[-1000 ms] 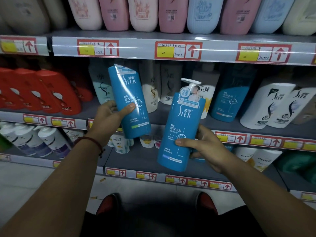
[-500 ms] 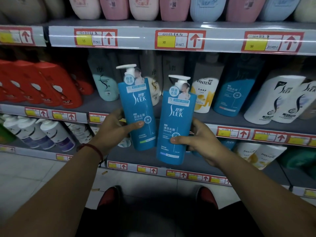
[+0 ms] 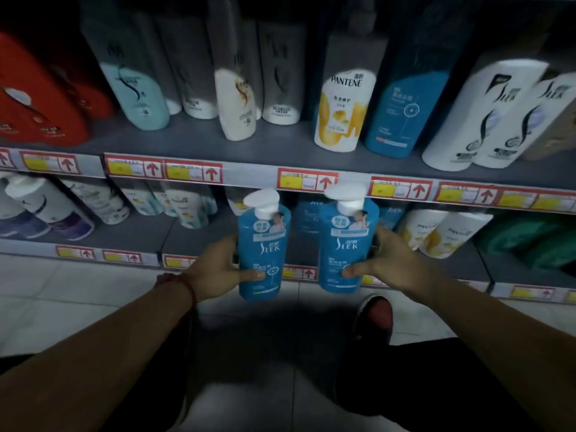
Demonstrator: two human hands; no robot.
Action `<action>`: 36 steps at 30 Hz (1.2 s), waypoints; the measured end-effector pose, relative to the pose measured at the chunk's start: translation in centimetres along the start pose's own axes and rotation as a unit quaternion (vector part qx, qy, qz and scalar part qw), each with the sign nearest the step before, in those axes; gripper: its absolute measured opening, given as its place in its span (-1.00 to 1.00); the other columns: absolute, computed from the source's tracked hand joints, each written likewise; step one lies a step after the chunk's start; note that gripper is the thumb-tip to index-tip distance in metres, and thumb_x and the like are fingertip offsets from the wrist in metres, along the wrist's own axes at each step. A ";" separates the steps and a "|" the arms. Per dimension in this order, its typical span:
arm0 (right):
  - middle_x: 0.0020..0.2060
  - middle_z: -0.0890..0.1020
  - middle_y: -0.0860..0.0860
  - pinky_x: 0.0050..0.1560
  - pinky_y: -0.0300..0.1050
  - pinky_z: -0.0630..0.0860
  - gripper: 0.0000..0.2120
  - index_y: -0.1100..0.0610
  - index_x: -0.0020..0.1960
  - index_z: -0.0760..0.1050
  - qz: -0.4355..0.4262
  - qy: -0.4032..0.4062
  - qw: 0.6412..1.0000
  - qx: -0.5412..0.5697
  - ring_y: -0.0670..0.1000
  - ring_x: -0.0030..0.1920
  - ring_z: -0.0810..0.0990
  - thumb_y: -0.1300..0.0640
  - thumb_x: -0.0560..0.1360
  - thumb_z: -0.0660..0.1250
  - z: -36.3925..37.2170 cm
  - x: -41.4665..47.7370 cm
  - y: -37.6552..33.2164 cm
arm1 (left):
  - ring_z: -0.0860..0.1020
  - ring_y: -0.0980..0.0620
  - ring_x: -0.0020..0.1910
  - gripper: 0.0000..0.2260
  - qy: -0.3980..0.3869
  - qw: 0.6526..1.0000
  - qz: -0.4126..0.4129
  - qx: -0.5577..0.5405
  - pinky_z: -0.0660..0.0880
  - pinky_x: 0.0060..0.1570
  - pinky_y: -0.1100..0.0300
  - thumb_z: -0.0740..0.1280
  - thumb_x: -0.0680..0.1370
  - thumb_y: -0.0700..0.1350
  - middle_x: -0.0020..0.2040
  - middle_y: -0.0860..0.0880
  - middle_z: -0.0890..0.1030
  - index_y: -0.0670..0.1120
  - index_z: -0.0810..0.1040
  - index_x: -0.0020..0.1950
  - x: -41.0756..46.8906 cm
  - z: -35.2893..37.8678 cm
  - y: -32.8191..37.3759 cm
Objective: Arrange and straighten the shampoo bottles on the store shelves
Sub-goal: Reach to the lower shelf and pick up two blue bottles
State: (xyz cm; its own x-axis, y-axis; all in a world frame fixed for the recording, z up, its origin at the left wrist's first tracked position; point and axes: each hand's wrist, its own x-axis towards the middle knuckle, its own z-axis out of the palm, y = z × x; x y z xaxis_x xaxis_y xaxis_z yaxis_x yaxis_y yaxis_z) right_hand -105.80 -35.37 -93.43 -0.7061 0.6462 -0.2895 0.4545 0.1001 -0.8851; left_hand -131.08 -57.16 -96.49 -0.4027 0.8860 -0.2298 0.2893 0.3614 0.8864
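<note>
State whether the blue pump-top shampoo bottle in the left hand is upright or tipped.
Upright: the blue pump-top shampoo bottle has its white pump on top and base down in the left hand.

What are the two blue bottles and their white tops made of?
Blue bottles: probably smooth plastic with printed labels; their molded shape suggests it. White pump tops: likely plain, hard plastic. The picture is blurry, so that's a guess.

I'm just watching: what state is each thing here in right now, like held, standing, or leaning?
Left hand: gripping a bottle.
Left blue SLEK bottle: held upright, off the shelf.
Right hand: gripping a bottle.
Right blue SLEK bottle: held upright, off the shelf.
Yellow Pantene bottle: standing on the upper shelf, label forward.
White SLEK bottles: on that shelf, appear to lean.
</note>
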 end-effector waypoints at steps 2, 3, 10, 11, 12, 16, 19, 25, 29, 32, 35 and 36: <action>0.10 0.69 -0.07 0.24 0.21 0.55 -0.26 0.01 0.23 0.53 0.015 0.029 0.999 -0.003 0.01 0.15 0.64 0.27 0.10 0.69 0.0 0.8 2.7 | 0.64 0.10 0.16 -0.41 -0.005 1.000 -0.007 0.025 0.58 0.20 -0.11 0.62 0.24 0.13 0.19 0.15 0.67 0.17 0.54 0.23 1.3 1.7 -1.3; 0.12 0.68 -0.06 0.25 0.22 0.54 -0.24 0.03 0.24 0.52 0.023 0.042 0.999 0.003 0.03 0.16 0.63 0.26 0.09 0.69 0.1 1.4 4.0 | 0.63 0.12 0.16 -0.43 -0.011 0.999 -0.011 0.037 0.58 0.21 -0.09 0.61 0.24 0.15 0.19 0.16 0.66 0.21 0.54 0.21 2.0 2.4 -1.9; 0.15 0.65 -0.08 0.26 0.22 0.53 -0.18 -0.02 0.27 0.47 0.067 0.077 0.995 0.020 0.04 0.18 0.61 0.25 0.07 0.68 0.2 5.3 9.8 | 0.58 0.12 0.21 -0.34 -0.046 0.994 0.009 0.100 0.53 0.28 -0.02 0.61 0.38 -0.04 0.27 0.14 0.60 0.10 0.43 0.41 7.6 5.4 -2.4; 0.15 0.65 -0.07 0.28 0.20 0.52 -0.20 -0.03 0.26 0.47 0.073 0.071 0.995 0.017 0.05 0.19 0.60 0.29 0.10 0.67 -0.1 5.8 9.8 | 0.58 0.12 0.21 -0.35 -0.048 0.994 0.008 0.101 0.53 0.28 -0.02 0.61 0.38 -0.05 0.27 0.14 0.59 0.11 0.42 0.41 8.4 5.6 -2.3; 0.15 0.65 -0.06 0.29 0.18 0.51 -0.22 -0.02 0.26 0.47 0.080 0.063 0.995 0.015 0.05 0.19 0.59 0.33 0.13 0.66 -0.6 6.3 9.8 | 0.58 0.12 0.21 -0.36 -0.048 0.994 0.010 0.100 0.53 0.28 -0.02 0.61 0.39 -0.06 0.27 0.14 0.59 0.11 0.42 0.40 9.2 5.7 -2.3; 0.13 0.67 -0.04 0.26 0.13 0.54 -0.22 0.06 0.31 0.50 0.082 0.029 0.996 0.009 0.02 0.17 0.62 0.36 0.15 0.65 -2.1 8.1 9.4 | 0.59 0.10 0.20 -0.42 -0.044 0.995 0.006 0.089 0.56 0.25 -0.06 0.60 0.40 -0.05 0.25 0.12 0.61 0.14 0.43 0.33 11.7 6.4 -2.1; 0.10 0.69 -0.06 0.21 0.09 0.59 -0.27 0.05 0.29 0.51 0.086 0.004 0.996 0.034 -0.02 0.14 0.65 0.38 0.19 0.64 -2.9 9.0 9.1 | 0.59 0.07 0.22 -0.43 -0.063 0.996 -0.004 0.062 0.55 0.26 -0.08 0.60 0.40 -0.08 0.24 0.08 0.62 0.08 0.46 0.35 13.1 6.9 -1.7; 0.11 0.69 -0.07 0.29 0.12 0.52 -0.30 0.02 0.22 0.53 0.072 0.033 0.996 0.045 -0.02 0.18 0.63 0.34 0.16 0.66 -3.8 10.3 8.6 | 0.60 0.04 0.22 -0.42 -0.081 0.996 -0.013 0.040 0.56 0.25 -0.08 0.60 0.39 -0.12 0.24 0.05 0.64 0.03 0.48 0.36 14.6 7.6 -1.0; 0.11 0.68 -0.04 0.26 0.05 0.53 -0.32 0.07 0.23 0.51 0.064 0.039 0.995 0.058 -0.02 0.17 0.62 0.39 0.19 0.63 -4.2 10.8 8.5 | 0.60 0.10 0.19 -0.42 -0.055 0.998 -0.014 -0.012 0.57 0.18 0.12 0.57 0.41 -0.24 0.23 0.06 0.62 -0.05 0.45 0.37 15.6 8.1 -0.2; 0.08 0.69 -0.02 0.20 -0.01 0.56 -0.36 0.10 0.20 0.53 0.065 0.048 0.995 0.066 -0.05 0.10 0.65 0.45 0.20 0.60 -3.4 11.1 8.9 | 0.59 0.12 0.19 -0.40 -0.017 0.999 -0.020 -0.033 0.56 0.21 0.14 0.58 0.40 -0.23 0.25 0.06 0.62 -0.06 0.45 0.38 16.6 8.4 -0.6; 0.00 0.70 -0.05 0.05 -0.13 0.62 -0.44 0.06 0.08 0.54 0.066 0.071 0.990 0.104 -0.14 -0.02 0.68 0.52 0.23 0.54 -2.7 11.5 9.2 | 0.57 0.08 0.26 -0.36 -0.013 0.999 -0.022 -0.040 0.53 0.29 0.04 0.56 0.41 -0.26 0.30 0.05 0.59 -0.05 0.41 0.43 17.0 9.3 -1.6; -0.01 0.70 -0.04 0.05 -0.13 0.63 -0.45 0.08 0.09 0.54 0.069 0.073 0.990 0.103 -0.14 -0.03 0.68 0.53 0.24 0.53 -2.6 11.6 9.3 | 0.55 0.07 0.29 -0.33 -0.013 0.999 -0.016 -0.039 0.52 0.30 0.05 0.56 0.41 -0.27 0.30 0.07 0.57 -0.03 0.38 0.45 17.1 9.6 -1.8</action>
State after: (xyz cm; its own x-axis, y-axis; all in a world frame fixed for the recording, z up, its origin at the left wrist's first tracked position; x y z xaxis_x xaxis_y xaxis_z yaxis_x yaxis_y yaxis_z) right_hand -108.36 -24.96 -104.06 -0.5519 0.7468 -0.3711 0.4105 -0.1440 -0.9004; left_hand -130.14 -39.87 -105.92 -0.3878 0.8821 -0.2673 0.2080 0.3663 0.9069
